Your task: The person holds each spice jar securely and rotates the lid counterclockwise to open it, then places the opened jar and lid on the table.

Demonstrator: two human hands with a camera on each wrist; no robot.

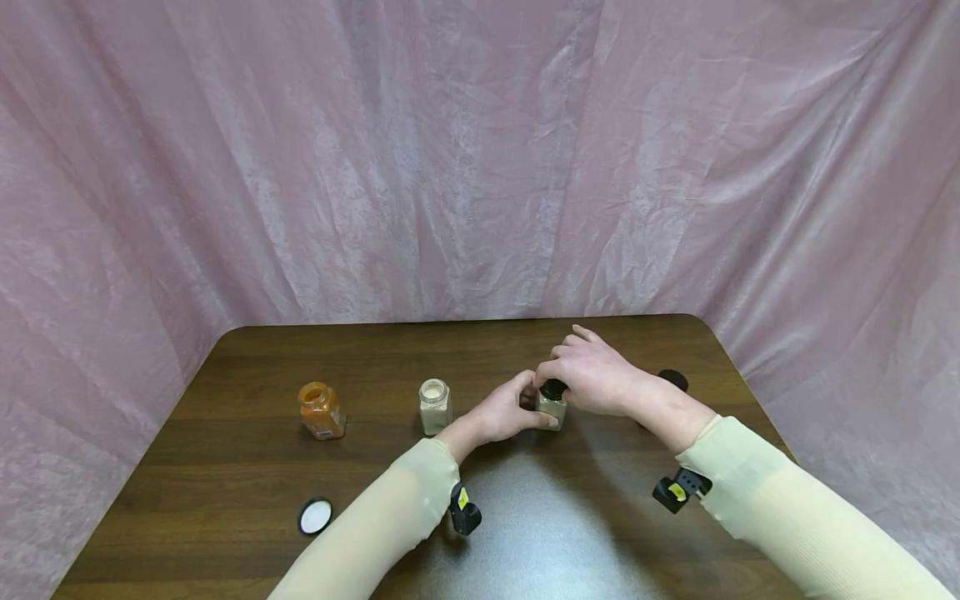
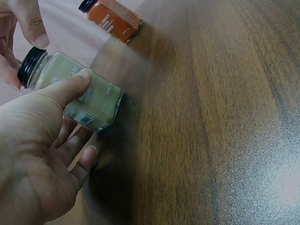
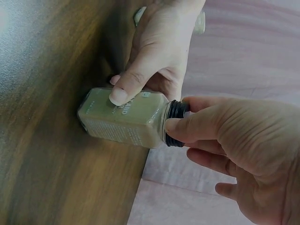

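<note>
Partly hidden in the head view, the small clear glass spice jar of pale greenish powder (image 1: 552, 407) stands on the dark wood-grain worktop (image 1: 225, 467) near its middle, with both hands closed over it so that little more than its black screw cap (image 1: 552, 388) and a strip of glass show. Only the wrist views make the grip plain: the left hand (image 2: 42, 154) wraps the jar's body, thumb pressed on the labelled glass, while the right hand (image 3: 239, 145) pinches the black cap between thumb and curled fingers (image 3: 206, 157). The label's print is too blurred to read in either wrist view. The left wrist view also catches the squat clear jar of orange powder (image 2: 112, 18), cut off at the top edge; in the head view that jar stands uncapped well to the left, apart from the hands. Between it and the hands stands a clear jar of whitish powder (image 1: 435, 406), open-topped, which the right wrist view shows only as a sliver behind the left hand. A round black lid with a white lining (image 1: 316, 516) lies at the near left, and a second black lid (image 1: 672, 379) is half hidden behind the right wrist.
</note>
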